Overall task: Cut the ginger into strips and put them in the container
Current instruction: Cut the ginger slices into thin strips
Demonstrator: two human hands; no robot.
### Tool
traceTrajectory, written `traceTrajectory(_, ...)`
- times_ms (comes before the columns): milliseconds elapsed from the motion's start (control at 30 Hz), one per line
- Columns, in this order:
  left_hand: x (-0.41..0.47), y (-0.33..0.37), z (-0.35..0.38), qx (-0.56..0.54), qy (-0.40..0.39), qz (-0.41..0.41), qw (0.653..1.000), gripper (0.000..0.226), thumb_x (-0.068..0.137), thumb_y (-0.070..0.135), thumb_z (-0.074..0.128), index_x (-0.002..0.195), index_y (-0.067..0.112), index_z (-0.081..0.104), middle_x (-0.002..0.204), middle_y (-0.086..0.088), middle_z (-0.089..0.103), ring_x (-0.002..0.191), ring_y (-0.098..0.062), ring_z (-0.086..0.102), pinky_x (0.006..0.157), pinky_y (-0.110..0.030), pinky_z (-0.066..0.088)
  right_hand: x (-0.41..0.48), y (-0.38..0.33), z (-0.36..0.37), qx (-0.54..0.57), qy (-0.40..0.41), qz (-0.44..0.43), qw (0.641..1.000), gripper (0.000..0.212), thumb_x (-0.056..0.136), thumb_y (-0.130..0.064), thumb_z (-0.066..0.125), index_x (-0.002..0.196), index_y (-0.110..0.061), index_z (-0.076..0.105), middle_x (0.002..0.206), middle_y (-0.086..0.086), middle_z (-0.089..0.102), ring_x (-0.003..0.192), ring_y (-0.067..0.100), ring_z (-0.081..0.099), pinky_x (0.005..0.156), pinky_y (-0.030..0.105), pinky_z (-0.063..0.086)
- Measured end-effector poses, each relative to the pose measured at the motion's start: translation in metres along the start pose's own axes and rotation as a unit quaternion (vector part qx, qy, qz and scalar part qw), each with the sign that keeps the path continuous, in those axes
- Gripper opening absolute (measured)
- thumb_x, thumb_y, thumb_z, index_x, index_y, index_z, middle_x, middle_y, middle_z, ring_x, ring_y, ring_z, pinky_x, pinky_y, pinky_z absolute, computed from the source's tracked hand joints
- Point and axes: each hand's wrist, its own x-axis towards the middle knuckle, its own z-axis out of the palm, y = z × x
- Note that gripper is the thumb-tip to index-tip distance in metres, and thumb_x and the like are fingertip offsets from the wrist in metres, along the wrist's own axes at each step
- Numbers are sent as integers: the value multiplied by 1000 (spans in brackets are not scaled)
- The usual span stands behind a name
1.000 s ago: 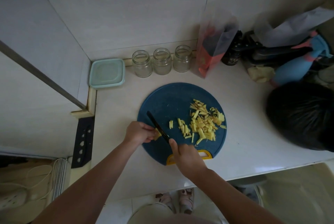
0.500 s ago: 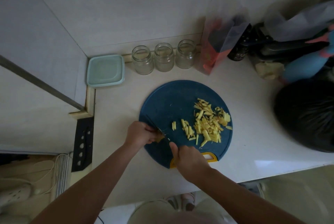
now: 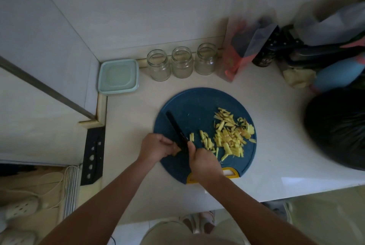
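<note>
The left hand [image 3: 156, 147] curls over a small yellow ginger piece [image 3: 176, 152] at the near-left edge of the round dark-blue cutting board [image 3: 197, 104]. The right hand [image 3: 205, 163] grips the black knife [image 3: 175, 128], its blade angled far-left. Pale yellow cut strips [image 3: 227, 136] lie heaped on the board's right. At the far left sits a square pale-green lidded container [image 3: 118, 75] (lid seemingly on), with three clear glass jars [image 3: 181, 62] just beside it. A bulky black bag [image 3: 335, 126] crowds the right.

Round blue cutting board [image 3: 197, 106] sits mid-frame on the white countertop [image 3: 276, 157], yellow ginger strips [image 3: 227, 138] on its right half. Behind it stand three clear glass jars [image 3: 181, 63]; left of them, a square pale-green container [image 3: 118, 76].
</note>
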Motion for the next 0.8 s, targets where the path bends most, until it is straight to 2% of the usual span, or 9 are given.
traceTrajectory(100, -1, -2, 1, 3, 8, 7, 1000, 21, 71, 4, 80, 70, 15, 62, 66, 2, 65, 53, -5, 60, 52, -14, 52, -9, 17, -13, 52, -2, 12, 999, 55, 100, -50, 22, 68, -13, 48, 68, 6, 51, 78, 27, 59, 66, 32, 41)
traceTrajectory(200, -3, -3, 2, 3, 8, 11, 1000, 22, 70, 2, 79, 70, 16, 62, 72, -3, 66, 58, -8, 60, 55, -15, 52, -19, 18, -23, 67, -20, -23, 997, 52, 101, -46, 24, 61, -16, 38, 60, 0, 41, 80, 35, 56, 66, 28, 34)
traceTrajectory(267, -6, -3, 3, 21, 27, 19, 999, 22, 67, 7, 82, 70, 17, 63, 71, -2, 66, 60, -11, 61, 60, -22, 54, -25, 16, -24, 63, -33, -52, 996, 53, 101, -46, 23, 66, -12, 42, 60, 0, 41, 88, 37, 59, 68, 29, 35)
traceTrajectory(333, -8, -1, 2, 41, 42, 19, 998, 23, 64, 13, 85, 66, 18, 63, 67, -2, 66, 60, -15, 61, 65, -29, 54, -28, 15, -20, 44, -40, -80, 995, 53, 100, -47, 22, 74, -9, 48, 60, 0, 43, 84, 37, 59, 68, 31, 38)
traceTrajectory(433, -9, 2, -1, 56, 29, 3, 998, 24, 61, 15, 87, 60, 17, 63, 59, -4, 64, 55, -15, 59, 62, -29, 53, -33, 17, -16, 17, -48, -102, 993, 52, 100, -48, 21, 76, -11, 47, 60, 0, 43, 71, 26, 51, 68, 32, 38)
traceTrajectory(533, -10, 6, -3, 62, 11, -17, 998, 24, 58, 16, 88, 61, 14, 64, 60, -5, 65, 55, -15, 59, 63, -29, 54, -34, 20, -12, -17, -54, -104, 993, 53, 100, -49, 17, 77, -12, 47, 62, 0, 43, 70, 23, 49, 67, 32, 38)
traceTrajectory(667, -7, 10, -5, 73, -3, -45, 996, 22, 60, 16, 87, 63, 14, 65, 60, -4, 64, 56, -14, 60, 62, -28, 54, -32, 20, -8, -75, -34, -124, 989, 72, 93, -58, 3, 94, -12, 57, 63, -1, 42, 61, 20, 46, 56, 30, 32)
traceTrajectory(733, -4, 10, -5, 88, -5, -53, 995, 21, 61, 15, 86, 64, 12, 66, 61, -5, 65, 55, -14, 60, 61, -27, 55, -31, 21, -4, -114, -18, -130, 985, 63, 99, -53, 11, 98, -13, 60, 71, 5, 52, 66, 25, 52, 58, 33, 32)
traceTrajectory(800, -2, 9, -5, 101, -7, -57, 993, 20, 61, 14, 86, 66, 10, 67, 62, -5, 65, 55, -14, 61, 60, -27, 55, -33, 22, 0, -127, -5, -119, 985, 54, 101, -50, 18, 86, -15, 57, 84, 11, 63, 79, 30, 61, 61, 33, 35)
